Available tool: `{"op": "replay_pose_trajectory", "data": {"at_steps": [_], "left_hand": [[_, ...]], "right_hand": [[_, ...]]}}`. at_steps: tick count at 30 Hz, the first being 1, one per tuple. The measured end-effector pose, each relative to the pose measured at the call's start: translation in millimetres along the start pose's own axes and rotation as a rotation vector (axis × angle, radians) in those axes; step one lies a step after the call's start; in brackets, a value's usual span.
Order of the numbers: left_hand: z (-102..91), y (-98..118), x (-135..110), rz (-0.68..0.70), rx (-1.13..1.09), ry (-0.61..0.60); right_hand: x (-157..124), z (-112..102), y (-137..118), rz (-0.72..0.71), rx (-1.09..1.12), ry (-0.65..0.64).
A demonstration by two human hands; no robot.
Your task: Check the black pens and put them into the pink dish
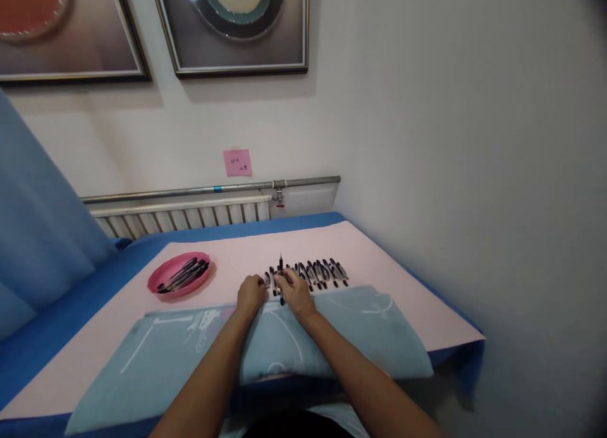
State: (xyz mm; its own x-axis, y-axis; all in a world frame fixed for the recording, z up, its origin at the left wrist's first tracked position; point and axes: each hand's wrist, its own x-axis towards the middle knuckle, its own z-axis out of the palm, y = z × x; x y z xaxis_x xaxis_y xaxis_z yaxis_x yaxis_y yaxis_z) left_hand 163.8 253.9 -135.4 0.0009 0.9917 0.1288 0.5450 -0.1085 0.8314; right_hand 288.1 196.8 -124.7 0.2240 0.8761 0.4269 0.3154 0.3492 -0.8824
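Pink sheeting is topped by a row of pens; near its left end, a pen is pinched by the right hand. The left hand is curled alongside, its hold unclear.

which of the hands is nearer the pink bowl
Left. The left hand is to the right of the pink bowl, with a gap between them; the right hand is farther off, beyond the left one, holding a pen.

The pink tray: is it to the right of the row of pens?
No, the head view shows the pink tray to the left of the row of pens.
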Motion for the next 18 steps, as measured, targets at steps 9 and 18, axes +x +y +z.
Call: {"op": "replay_pose_trajectory", "data": {"at_steps": [9,18], "left_hand": [[2.5,10.9,-3.7,-0.02,0.187,-0.085],[-13.9,-7.7,-13.2,-0.094,-0.12,-0.008]], "right_hand": [[-0.1,-0.9,2.6,-0.012,-0.06,-0.005],[-1.8,-0.7,1.6,-0.038,-0.189,-0.067]]}}
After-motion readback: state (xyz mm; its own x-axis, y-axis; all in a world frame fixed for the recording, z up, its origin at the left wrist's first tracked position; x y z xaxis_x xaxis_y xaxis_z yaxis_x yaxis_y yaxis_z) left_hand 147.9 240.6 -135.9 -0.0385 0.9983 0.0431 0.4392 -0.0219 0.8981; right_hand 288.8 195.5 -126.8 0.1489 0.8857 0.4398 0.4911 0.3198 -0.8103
